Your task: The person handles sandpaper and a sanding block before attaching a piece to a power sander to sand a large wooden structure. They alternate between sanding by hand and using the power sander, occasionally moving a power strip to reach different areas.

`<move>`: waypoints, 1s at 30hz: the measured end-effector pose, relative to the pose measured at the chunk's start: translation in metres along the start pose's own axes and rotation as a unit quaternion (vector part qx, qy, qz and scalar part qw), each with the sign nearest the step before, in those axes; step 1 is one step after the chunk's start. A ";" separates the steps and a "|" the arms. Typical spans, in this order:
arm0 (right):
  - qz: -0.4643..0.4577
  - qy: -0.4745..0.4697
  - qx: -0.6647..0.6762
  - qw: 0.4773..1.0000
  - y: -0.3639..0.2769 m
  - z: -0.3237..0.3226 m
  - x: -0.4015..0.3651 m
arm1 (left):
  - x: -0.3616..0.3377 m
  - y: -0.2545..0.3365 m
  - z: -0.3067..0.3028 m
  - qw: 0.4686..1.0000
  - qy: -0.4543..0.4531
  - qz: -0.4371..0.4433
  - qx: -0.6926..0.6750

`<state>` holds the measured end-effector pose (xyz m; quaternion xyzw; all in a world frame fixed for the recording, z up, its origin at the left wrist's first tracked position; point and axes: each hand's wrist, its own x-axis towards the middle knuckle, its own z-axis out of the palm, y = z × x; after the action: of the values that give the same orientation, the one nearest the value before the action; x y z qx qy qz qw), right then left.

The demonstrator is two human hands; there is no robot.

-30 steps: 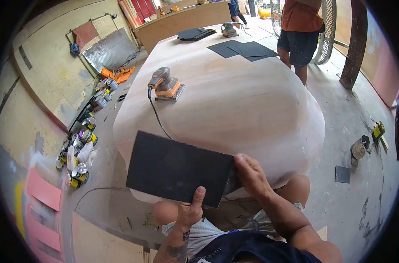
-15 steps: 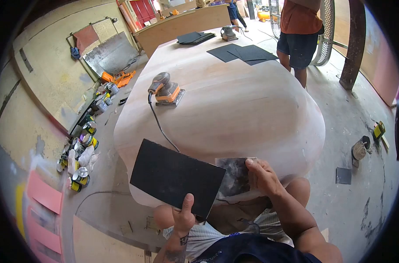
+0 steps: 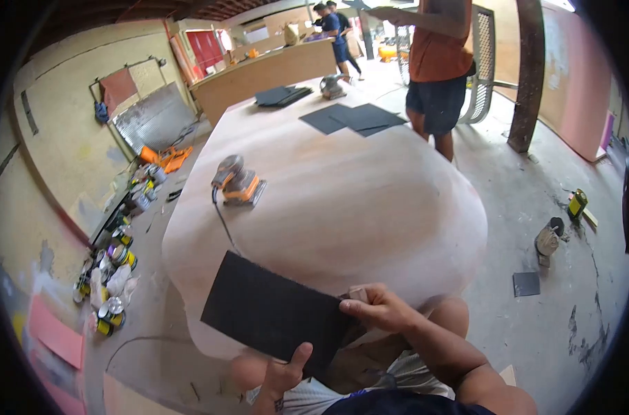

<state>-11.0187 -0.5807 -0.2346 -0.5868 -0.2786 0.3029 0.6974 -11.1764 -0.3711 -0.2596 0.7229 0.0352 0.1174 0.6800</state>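
My left hand (image 3: 290, 370) grips the lower edge of a large black sandpaper sheet (image 3: 266, 308), thumb on top. At the sheet's right edge my right hand (image 3: 373, 308) is closed, its thumb on the sheet's corner and a small pale piece showing at its fingers. The smaller worn sheet is mostly hidden behind the black one. Beyond the sheet, an orange and grey sander (image 3: 238, 181) rests on the broad pale table (image 3: 356, 207), its cord running toward me.
Black sheets (image 3: 356, 119), a sheet stack (image 3: 281, 96) and a second sander (image 3: 332, 86) lie at the table's far end. A person in an orange top (image 3: 439, 62) stands beside it. Cans (image 3: 124, 256) line the left floor; another sander (image 3: 548, 238) is on the right floor.
My right hand has moved in to the large sheet's edge, and the smaller worn sheet has gone mostly behind it. The view has tilted up, showing more people at the back.
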 end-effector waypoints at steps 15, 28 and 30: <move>-0.059 -0.077 -0.089 0.991 0.000 -0.021 -0.015 | 0.014 -0.015 -0.011 0.975 0.168 0.075 -0.126; -0.032 -0.002 -0.068 0.997 -0.012 -0.015 -0.009 | 0.012 0.014 0.007 0.988 0.114 0.068 -0.076; -0.041 0.093 0.011 0.995 0.001 -0.015 -0.002 | 0.009 0.012 0.007 0.988 0.099 0.043 -0.106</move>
<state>-11.0090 -0.5914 -0.2378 -0.5930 -0.2334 0.2215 0.7381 -11.1671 -0.3766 -0.2468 0.6321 0.0583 0.2205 0.7406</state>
